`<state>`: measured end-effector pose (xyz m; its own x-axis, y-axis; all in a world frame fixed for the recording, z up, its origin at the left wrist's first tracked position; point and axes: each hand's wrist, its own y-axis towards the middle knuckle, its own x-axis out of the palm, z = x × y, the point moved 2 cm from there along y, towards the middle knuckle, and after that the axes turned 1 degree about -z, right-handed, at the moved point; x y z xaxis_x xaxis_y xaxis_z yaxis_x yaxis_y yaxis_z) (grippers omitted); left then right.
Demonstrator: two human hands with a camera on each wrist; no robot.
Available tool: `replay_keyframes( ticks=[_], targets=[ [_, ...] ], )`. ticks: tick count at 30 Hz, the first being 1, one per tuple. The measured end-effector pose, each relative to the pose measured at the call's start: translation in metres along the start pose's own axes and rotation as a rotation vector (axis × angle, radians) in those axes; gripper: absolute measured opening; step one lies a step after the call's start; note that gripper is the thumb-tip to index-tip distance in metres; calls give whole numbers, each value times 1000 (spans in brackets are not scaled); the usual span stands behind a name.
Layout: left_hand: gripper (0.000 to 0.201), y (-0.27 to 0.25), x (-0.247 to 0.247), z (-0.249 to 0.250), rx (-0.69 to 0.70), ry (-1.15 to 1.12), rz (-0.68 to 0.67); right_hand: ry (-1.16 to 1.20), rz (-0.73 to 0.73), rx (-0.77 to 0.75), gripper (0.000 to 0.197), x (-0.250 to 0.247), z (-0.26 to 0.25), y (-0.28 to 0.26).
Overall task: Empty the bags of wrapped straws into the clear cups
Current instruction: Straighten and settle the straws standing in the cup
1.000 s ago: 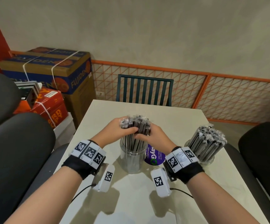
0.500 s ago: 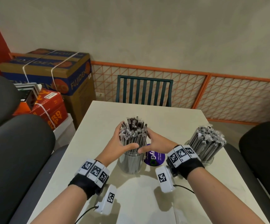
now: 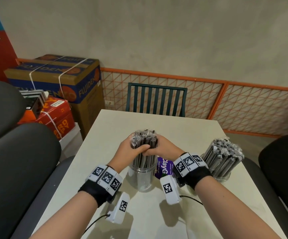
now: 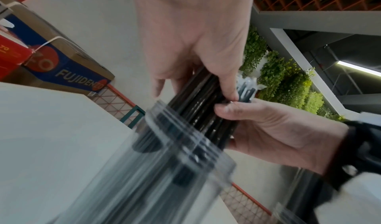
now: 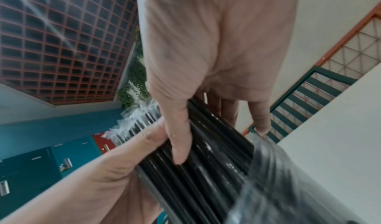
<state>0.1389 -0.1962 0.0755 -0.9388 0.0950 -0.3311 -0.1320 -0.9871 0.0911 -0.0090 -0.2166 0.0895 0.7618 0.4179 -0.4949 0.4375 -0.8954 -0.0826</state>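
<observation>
A clear cup [image 3: 142, 178] stands mid-table with a bundle of black wrapped straws [image 3: 144, 142] rising out of it. My left hand [image 3: 131, 149] and right hand [image 3: 158, 149] grip the bundle from both sides near its top, thumbs meeting in front. The straws' lower ends appear to hang inside the cup, above its bottom. The left wrist view shows my left hand [image 4: 198, 74] wrapped round the straws [image 4: 202, 110] above the cup rim [image 4: 175, 137]. In the right wrist view my right hand's [image 5: 218, 129] thumb lies across the straws [image 5: 208, 165]. A second cup [image 3: 221, 164] at the right is full of straws.
A purple packet [image 3: 163, 168] lies just behind the middle cup. A green chair [image 3: 156, 100] stands at the table's far end, and dark seats [image 3: 19, 161] flank both sides. Cardboard boxes [image 3: 57, 78] are stacked at the back left.
Half a second ago both hands had loosened and sat lower around the straws. They have closed round the bundle again, higher up near its top.
</observation>
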Motion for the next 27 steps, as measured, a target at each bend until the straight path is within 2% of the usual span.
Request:
replay_keyframes(
  ticks=[3, 7, 11, 13, 16, 18, 21, 24, 27],
  targets=[
    [31, 5, -16, 13, 29, -16, -133, 28, 34, -17, 57, -10, -5, -5],
    [38, 11, -30, 19, 18, -7, -281, 88, 47, 8, 55, -17, 2, -18],
    [41, 12, -23, 16, 16, 52, -383, 17, 42, 50, 72, -6, 15, -23],
    [57, 9, -15, 12, -9, 8, -352, 6, 51, 54, 77, 0, 18, -23],
    [81, -1, -4, 3, -43, -102, -174, -15, 103, 39, 68, 6, 17, -25],
    [92, -10, 7, -2, -44, -180, -62, -18, 130, 46, 66, 11, 15, -25],
    [105, -16, 20, -11, -40, -216, 15, 42, 136, 43, 71, 23, 14, -26],
    [107, -12, 22, -14, -52, -186, 31, 49, 39, 45, 93, 24, 14, -27],
    [83, -8, 16, -11, -38, -145, 1, -7, -115, 70, 105, 13, 8, -29]
  ],
)
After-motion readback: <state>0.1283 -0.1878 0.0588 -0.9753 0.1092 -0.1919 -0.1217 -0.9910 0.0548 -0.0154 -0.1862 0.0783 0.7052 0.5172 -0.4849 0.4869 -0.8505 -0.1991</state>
